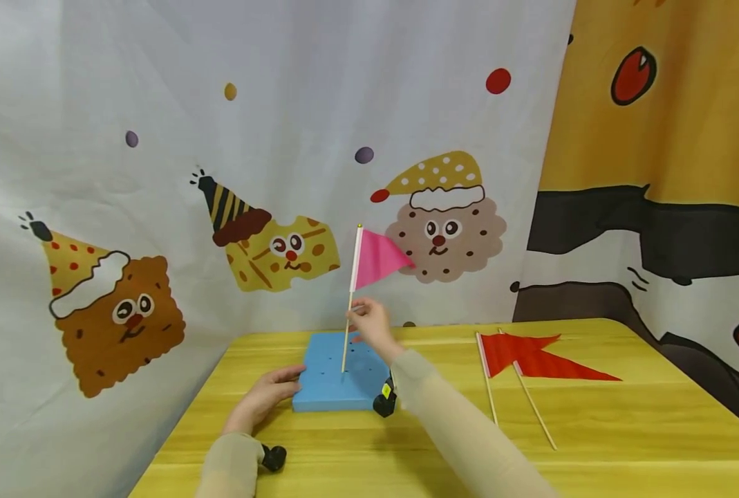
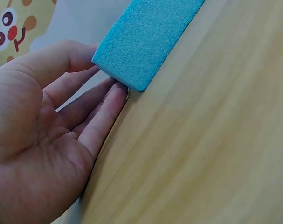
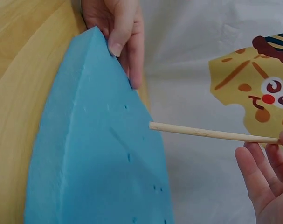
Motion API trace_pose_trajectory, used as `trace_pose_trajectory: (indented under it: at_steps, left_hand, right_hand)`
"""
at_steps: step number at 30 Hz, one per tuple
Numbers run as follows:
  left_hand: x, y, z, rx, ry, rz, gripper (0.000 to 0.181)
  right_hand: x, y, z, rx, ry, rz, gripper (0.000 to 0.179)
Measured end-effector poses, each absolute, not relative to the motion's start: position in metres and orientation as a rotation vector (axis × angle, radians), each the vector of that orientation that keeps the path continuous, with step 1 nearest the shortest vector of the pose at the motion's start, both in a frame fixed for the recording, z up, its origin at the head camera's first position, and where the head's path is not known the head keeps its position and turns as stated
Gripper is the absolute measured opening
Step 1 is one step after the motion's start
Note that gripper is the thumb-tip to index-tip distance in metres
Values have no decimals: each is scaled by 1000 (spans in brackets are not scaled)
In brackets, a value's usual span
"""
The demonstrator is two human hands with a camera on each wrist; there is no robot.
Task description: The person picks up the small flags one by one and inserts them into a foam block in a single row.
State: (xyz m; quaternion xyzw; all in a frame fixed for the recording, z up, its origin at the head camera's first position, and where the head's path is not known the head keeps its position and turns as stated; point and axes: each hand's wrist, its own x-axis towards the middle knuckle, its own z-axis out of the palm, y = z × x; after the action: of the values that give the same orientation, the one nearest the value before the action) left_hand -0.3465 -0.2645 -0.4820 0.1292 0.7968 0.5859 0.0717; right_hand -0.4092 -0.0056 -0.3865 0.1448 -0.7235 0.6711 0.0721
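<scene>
My right hand pinches the thin wooden stick of a pink triangular flag, held nearly upright over a blue foam block. In the right wrist view, the lower end of the stick hangs just above the top of the block, apart from it, and casts a shadow there. Small holes dot the block's top. At the block's left edge rests my left hand, its thumb near the top edge and its fairly straight fingers touching the side.
Two red pennants lie on the yellow wooden table to the right: a nearer-left red flag and a longer red flag, their sticks pointing toward me. Behind the table hangs a cartoon-printed cloth.
</scene>
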Motion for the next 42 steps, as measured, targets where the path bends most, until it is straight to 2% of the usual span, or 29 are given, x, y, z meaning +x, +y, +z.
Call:
trace_pose_trajectory:
  at_steps: [28, 42]
  left_hand:
    - [-352, -258, -481, 350, 2370, 1810, 50]
    - [-352, -262, -480, 344, 2349, 1820, 51]
  right_hand:
    - [-410, -37, -404, 424, -2139, 2039, 13]
    - [-414, -47, -409, 416, -2192, 1999, 15]
